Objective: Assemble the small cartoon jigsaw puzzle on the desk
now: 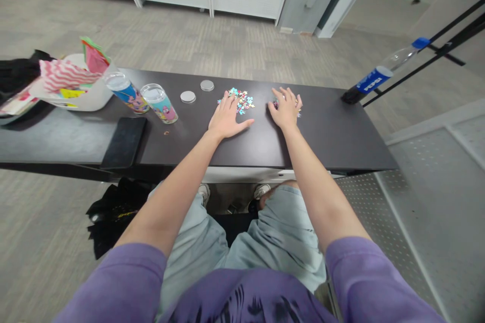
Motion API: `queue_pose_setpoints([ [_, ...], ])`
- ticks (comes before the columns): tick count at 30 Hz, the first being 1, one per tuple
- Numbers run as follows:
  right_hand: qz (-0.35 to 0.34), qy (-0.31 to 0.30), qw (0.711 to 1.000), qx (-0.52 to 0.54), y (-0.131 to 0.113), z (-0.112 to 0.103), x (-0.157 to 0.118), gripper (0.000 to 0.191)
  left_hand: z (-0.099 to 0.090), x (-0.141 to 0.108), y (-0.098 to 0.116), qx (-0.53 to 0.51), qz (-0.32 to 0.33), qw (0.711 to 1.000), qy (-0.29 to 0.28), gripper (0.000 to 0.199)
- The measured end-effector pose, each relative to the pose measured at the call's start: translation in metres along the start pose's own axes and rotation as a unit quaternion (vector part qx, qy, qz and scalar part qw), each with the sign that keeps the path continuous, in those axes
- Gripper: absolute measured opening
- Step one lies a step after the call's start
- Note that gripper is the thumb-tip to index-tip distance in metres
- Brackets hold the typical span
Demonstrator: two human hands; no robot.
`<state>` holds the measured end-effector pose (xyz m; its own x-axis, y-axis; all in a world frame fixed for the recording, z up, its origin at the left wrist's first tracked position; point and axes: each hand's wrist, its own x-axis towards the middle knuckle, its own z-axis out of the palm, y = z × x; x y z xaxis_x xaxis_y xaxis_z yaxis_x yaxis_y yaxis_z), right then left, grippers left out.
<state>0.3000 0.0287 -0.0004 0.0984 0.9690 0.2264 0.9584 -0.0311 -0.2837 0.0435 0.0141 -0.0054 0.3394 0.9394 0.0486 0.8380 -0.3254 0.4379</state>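
Observation:
A heap of small colourful jigsaw puzzle pieces [244,101] lies on the dark tabletop. My left hand [225,118] rests over the near left side of this heap, fingers stretched out and thumb spread to the right. Farther right, my right hand [285,107] covers a second small group of puzzle pieces [299,111], its fingers apart and slightly bent. Most of that group is hidden under the palm. Two round silver lids [188,97] lie left of the heap. Beyond them stand two clear cans with printed cartoon wraps [162,106].
A dark flat tablet or case [125,142] lies at the table's near left edge. Behind it is a white basket [89,101] holding packets. A Pepsi bottle [373,81] stands at the right end. One tiny piece [166,133] sits near the cans. The dark table [257,149] spans my front.

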Motion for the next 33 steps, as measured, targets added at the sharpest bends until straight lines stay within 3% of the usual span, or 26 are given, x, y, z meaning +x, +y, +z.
queue_pose_setpoints([
  [5, -0.096, -0.056, 0.993, -0.027, -0.011, -0.005, -0.019, 0.065, -0.001, -0.024, -0.003, 0.002, 0.039, 0.999, 0.0, 0.099],
  [10, -0.092, -0.073, 0.993, -0.015, -0.014, -0.002, -0.029, 0.055, 0.0, -0.026, -0.005, 0.004, 0.053, 0.999, 0.002, 0.075],
  [16, -0.07, -0.088, 0.993, 0.025, -0.008, -0.003, -0.047, 0.059, 0.001, -0.032, -0.019, -0.007, 0.049, 0.999, 0.007, 0.058],
  [20, -0.087, -0.12, 0.989, 0.02, -0.009, -0.001, -0.045, 0.072, 0.001, -0.03, -0.025, -0.011, 0.049, 0.999, 0.013, 0.06],
  [26, -0.103, -0.153, 0.983, 0.015, -0.008, -0.001, -0.037, 0.071, -0.004, -0.027, -0.031, -0.005, 0.048, 0.999, 0.007, 0.066],
  [30, -0.067, -0.155, 0.986, 0.002, 0.014, -0.012, -0.04, 0.077, -0.007, -0.028, -0.041, -0.006, 0.04, 0.999, 0.036, 0.065],
  [33, -0.054, -0.106, 0.993, 0.003, 0.036, -0.021, -0.041, 0.078, -0.004, -0.031, -0.049, -0.013, 0.061, 0.997, 0.054, 0.061],
])
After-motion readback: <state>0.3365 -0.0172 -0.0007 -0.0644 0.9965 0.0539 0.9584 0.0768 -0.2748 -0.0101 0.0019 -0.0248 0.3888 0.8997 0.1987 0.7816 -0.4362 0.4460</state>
